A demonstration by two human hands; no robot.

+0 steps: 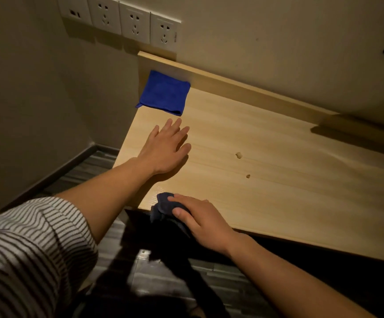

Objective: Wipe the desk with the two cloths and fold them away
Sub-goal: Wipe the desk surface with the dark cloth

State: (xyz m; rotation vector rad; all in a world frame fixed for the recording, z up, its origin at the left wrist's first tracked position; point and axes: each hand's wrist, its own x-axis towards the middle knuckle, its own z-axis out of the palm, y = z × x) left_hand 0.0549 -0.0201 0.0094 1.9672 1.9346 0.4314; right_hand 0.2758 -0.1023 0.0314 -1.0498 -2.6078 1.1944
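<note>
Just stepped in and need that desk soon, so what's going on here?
A person is cleaning the wooden desk. Their right hand presses a bunched dark cloth at the desk's front edge, part of it hanging over the edge. Their left hand is open, reaching over the desk toward a folded blue cloth lying in the far left corner, but isn't touching it. Two small crumbs sit on the desk, so the wiping doesn't look finished.

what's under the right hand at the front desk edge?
A bunched dark cloth lies under the right hand, pressed on the wooden desk at its front edge. Part of it sticks out past the fingers; the rest, and the desk beneath, are covered.
</note>
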